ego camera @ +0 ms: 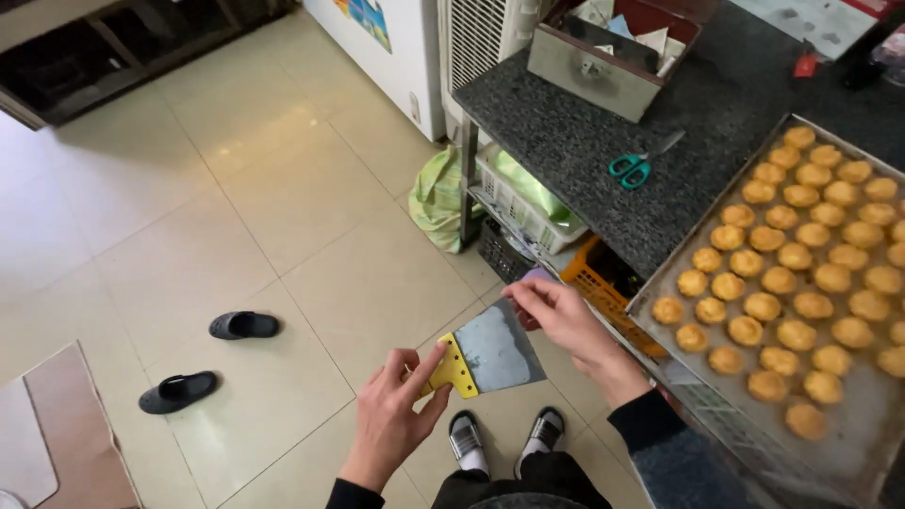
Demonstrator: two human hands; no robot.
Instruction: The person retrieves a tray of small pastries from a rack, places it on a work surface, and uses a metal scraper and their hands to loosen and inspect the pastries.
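Floor: while both hands work above it, pale tiles carry two black slippers (209, 356) lying well apart from the person's own feet (504, 436), which wear striped sandals
Left hand: the left hand (391, 415) reaches up from the lower middle, its thumb and forefinger pinching the yellow handle of a scraper (485, 356); the grip is pressed together on that handle
Scraper: a wide flat grey blade on a short yellow handle, held in the air over the floor, just left of the worktop's edge, blade tilted up toward the right
Right hand: the right hand (561, 316) comes in from the lower right in a dark sleeve; its fingertips pinch the blade's upper right corner, so the tool hangs between the two hands
Under the worktop: a green bag (439, 196), a white crate (523, 209) and an orange crate (603, 276) sit on the floor or low shelf
Worktop: a dark speckled worktop (575, 141) bears teal-handled scissors (633, 167) and an open metal box (603, 58) of papers
Tray: at far right a metal baking tray (863, 429) holds rows of round golden pastries (797, 254), close beside the right forearm
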